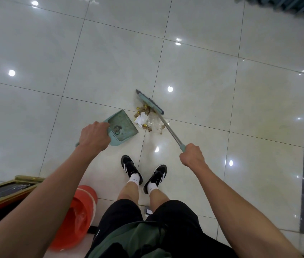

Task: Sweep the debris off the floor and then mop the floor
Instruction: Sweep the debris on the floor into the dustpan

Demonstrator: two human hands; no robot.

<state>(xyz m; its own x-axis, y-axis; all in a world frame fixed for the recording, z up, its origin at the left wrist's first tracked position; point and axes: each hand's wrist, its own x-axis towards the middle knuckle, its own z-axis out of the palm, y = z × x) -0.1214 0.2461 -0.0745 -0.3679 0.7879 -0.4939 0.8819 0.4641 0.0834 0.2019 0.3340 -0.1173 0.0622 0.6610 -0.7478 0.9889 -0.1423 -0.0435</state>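
Teal dustpan (123, 125) in left hand (94, 137) grip; right hand (192, 155) fisted on broom (163, 120).

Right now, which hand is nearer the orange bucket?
Left. The left hand grips the dustpan up and slightly right of the bucket; the right hand holds the broom farther right, past both legs.
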